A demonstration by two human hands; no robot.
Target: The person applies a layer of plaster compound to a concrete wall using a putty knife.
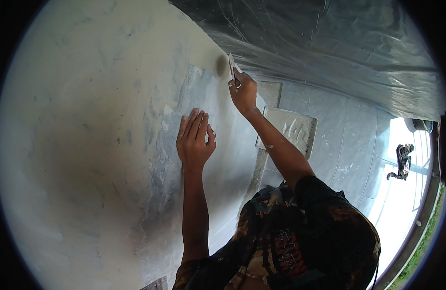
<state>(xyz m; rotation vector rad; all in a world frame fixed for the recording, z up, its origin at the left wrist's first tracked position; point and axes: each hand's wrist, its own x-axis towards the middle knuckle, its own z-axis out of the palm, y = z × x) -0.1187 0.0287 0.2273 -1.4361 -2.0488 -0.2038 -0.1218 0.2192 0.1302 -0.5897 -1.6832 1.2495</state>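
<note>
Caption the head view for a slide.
Left hand at a patchy wall, right hand holding a scraper near plastic sheeting.

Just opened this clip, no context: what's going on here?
A person's right grip holds a flat, pale-smeared scraper at the edge of a whitish, grey-patched wall, near a translucent plastic sheet. The left grip, open, appears to rest on the wall. Off-white paste sits in a pale rectangular tray, partly behind the right forearm.

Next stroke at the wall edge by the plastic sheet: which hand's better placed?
Right, likely: the right hand grips a scraper at the edge of the wall, near the plastic sheet. The left hand, resting against the wall, holds no visible tool and sits farther off.
</note>
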